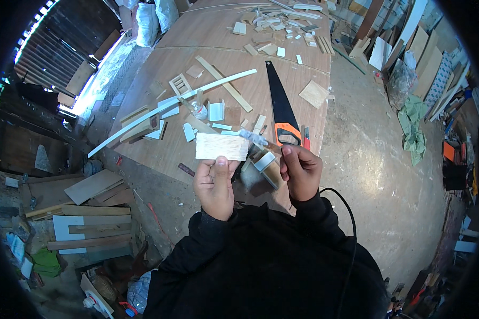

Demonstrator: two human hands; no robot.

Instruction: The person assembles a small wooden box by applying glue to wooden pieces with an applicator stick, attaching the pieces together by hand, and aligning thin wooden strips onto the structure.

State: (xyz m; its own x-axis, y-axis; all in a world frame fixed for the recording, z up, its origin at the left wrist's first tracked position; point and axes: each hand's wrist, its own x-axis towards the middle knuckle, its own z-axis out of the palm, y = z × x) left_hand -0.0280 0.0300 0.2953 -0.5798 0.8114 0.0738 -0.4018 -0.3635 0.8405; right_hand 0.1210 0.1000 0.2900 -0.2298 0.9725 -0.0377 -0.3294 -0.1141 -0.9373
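My left hand [216,186] grips a small pale rectangular wood board [221,147], thumb on its face and fingers behind. In my right hand [302,171] is a brown stick [273,148], pinched between thumb and fingers. Its far end is thickly coated in something whitish and points left, close to the board's upper right corner; whether they touch, I cannot tell. Just beyond my right hand lies a handsaw [280,98] with a black blade and orange handle. Below the stick is a wood piece with a white block [264,161] on it.
A large wooden table [181,69] spreads ahead, with a jar [199,111], a long pale strip [170,109] and a square wood piece [314,94] on it. Many offcuts lie at its far end. Boards [93,186] are stacked at left; a black cable [350,218] runs by my right arm.
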